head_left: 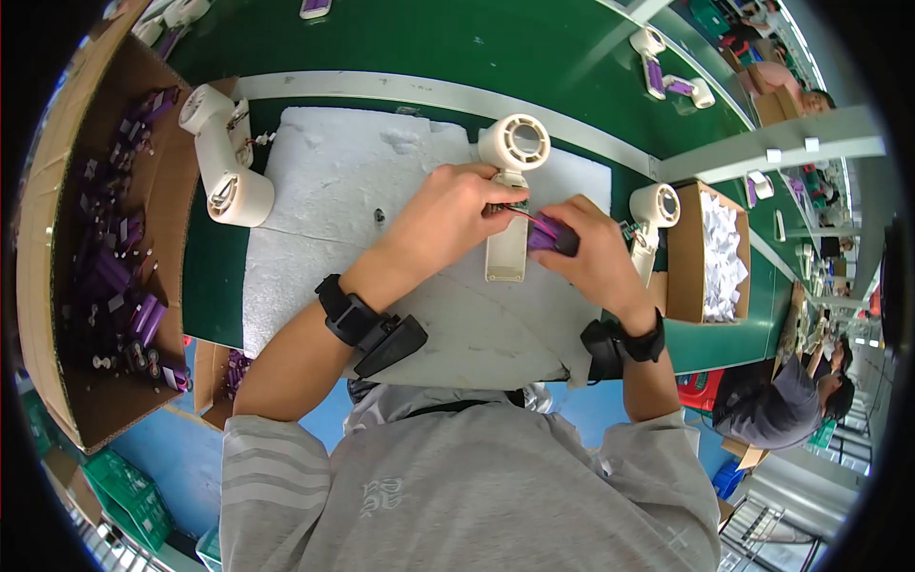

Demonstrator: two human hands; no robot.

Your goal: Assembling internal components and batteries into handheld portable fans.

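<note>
Left hand (456, 212) pinched a white fan (511, 191) on a foam pad (315, 238); just beside it, right hand (593, 250) gripped a purple battery (551, 235)

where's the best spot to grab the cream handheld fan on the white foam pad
Probably by the flat cream handle, coming from its free lower end. The cream handheld fan lies flat on the white foam pad, round head away from the person, and the left hand and right hand crowd the neck.

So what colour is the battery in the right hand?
Purple battery, right hand; head view.
</note>
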